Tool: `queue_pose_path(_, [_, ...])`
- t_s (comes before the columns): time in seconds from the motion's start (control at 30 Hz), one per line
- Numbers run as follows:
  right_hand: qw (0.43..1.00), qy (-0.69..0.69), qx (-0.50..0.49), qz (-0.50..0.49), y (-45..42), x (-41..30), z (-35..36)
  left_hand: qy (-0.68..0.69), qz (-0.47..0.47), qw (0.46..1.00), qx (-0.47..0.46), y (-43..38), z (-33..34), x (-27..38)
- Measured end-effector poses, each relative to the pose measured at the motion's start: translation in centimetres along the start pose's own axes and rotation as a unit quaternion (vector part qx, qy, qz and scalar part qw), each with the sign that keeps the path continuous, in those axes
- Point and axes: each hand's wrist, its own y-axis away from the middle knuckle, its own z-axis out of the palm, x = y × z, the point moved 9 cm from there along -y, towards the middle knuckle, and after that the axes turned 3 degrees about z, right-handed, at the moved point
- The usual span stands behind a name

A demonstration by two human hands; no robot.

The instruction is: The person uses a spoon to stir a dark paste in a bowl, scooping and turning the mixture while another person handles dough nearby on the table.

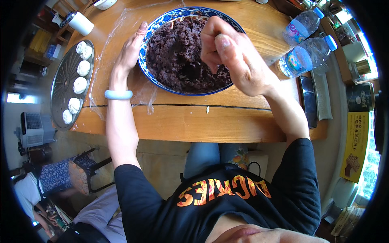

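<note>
A large blue-and-white patterned bowl [144, 62] stands on the wooden table [170, 121] before me, filled with a dark, lumpy purple-brown mash [170, 45]. My left hand [130, 50], below it a pale bangle [118, 94] on the wrist, rests against the bowl's left rim, thumb up along the edge. Over the right part of the bowl is my right hand [231, 51], its fingers curled into a fist with the thumb on top. Whether something is gripped inside that fist is hidden from this angle. Clear plastic film [104, 57] lies crumpled left of and below the bowl.
A round metal tray [65, 91] with several white pleated buns [80, 85] sits at the left edge, near a white bottle [80, 23]. Two plastic water bottles [296, 60] and a dark phone [308, 100] are at the right. Other people are at the lower left, near a stool [79, 177].
</note>
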Motion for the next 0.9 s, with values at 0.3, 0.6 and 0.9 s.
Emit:
queue_pose_path(0.3, [0.982,-0.179,0.057,0.032,0.1,-0.1,-0.6,0.027,-0.003,0.999,-0.031,-1.0,0.2,-1.9])
queue_pose_path(0.6, [0.985,-0.161,0.065,0.005,0.1,-1.4,-2.4,0.043,0.006,0.999,-0.019,-0.3,0.6,-0.1])
queue_pose_path(0.9, [0.994,-0.093,0.05,0.0,0.0,-0.1,-1.4,0.047,-0.002,0.998,-0.029,-1.0,0.1,-2.0])
